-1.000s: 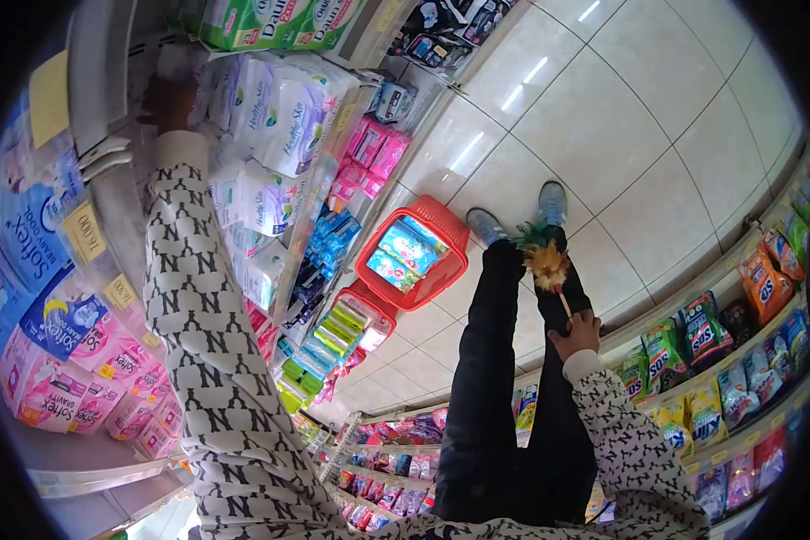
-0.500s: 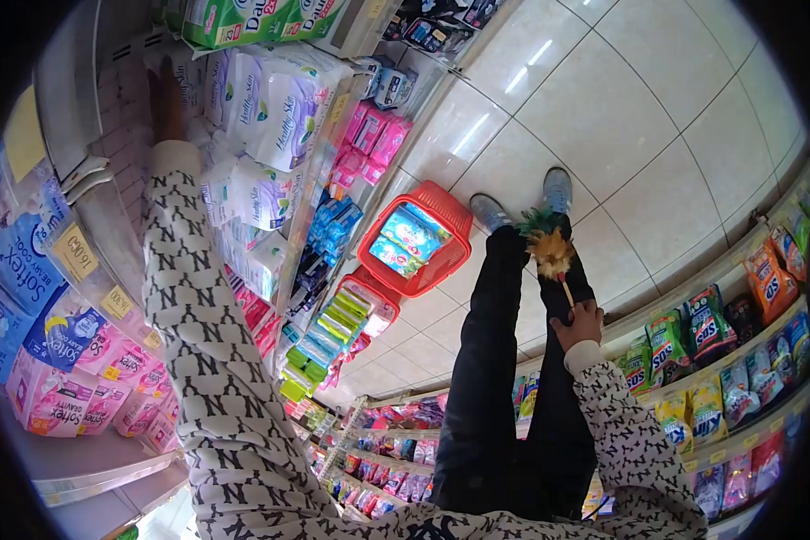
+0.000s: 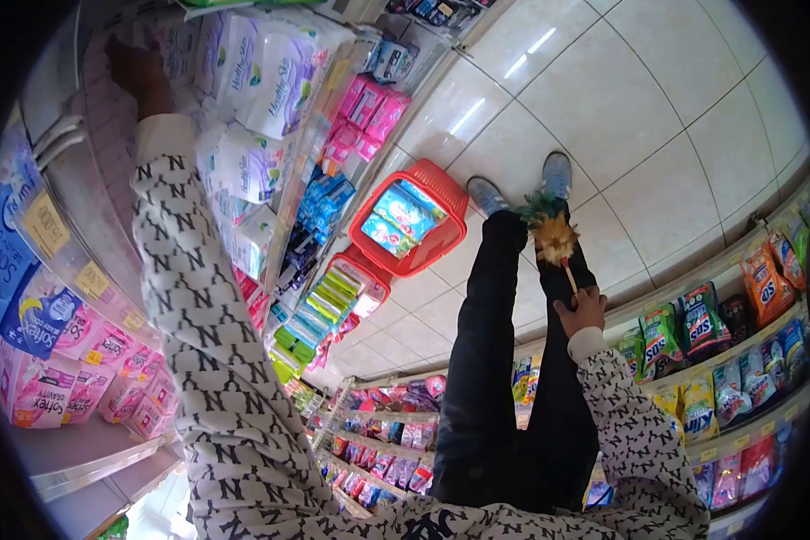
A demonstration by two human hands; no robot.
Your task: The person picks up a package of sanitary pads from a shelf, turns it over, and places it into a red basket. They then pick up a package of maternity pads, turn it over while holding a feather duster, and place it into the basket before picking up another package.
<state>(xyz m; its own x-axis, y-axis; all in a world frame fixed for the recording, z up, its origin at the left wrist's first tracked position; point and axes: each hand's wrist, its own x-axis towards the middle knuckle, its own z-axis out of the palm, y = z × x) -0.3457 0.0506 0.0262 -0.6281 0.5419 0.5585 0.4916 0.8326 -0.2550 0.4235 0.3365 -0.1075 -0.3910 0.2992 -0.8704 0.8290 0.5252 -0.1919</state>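
My left hand reaches into the upper left shelf, beside the white and purple Healthy Skin packs. Its fingers are dark and partly blurred, so I cannot make out whether it touches or holds anything. Over my right thigh, my right hand is closed round the thin handle of a feather duster. The duster's tan and green feathers point away from me, over my knee.
A red basket with blue packs stands on the tiled floor, next to another red basket of green and blue packs. Pink Softex packs fill the left shelf; detergent bags line the right shelf.
My left hand has shifted a little up and to the left along the shelf, and its fingers now look bent. The shelves and baskets have shifted slightly in view.
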